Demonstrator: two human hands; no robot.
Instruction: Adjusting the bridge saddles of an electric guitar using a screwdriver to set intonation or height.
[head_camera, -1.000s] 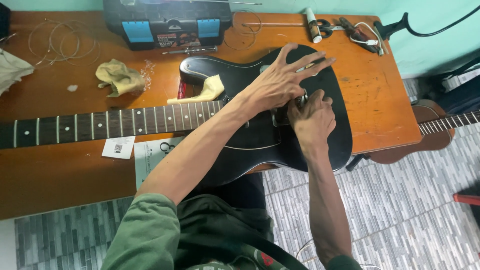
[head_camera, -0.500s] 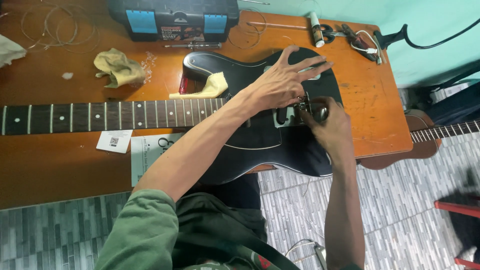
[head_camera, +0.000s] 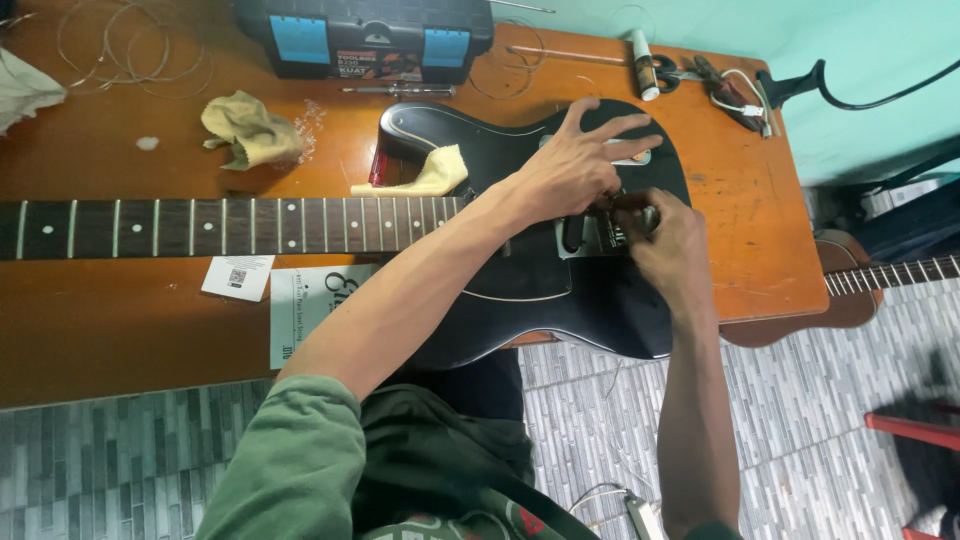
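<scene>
Black electric guitar (head_camera: 560, 290) flat on table (head_camera: 120, 330), neck bare of strings. Left hand (head_camera: 575, 165) splayed open on body; right hand (head_camera: 665, 245) grip pinched at bridge, tool hidden. Old strings (head_camera: 130, 50) coiled aside; restringing not begun.

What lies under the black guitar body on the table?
The black guitar body rests on the orange-brown table, its lower edge overhanging the tiled floor. A yellow cloth pokes out beneath its upper horn. The rest underneath is hidden by the body.
</scene>
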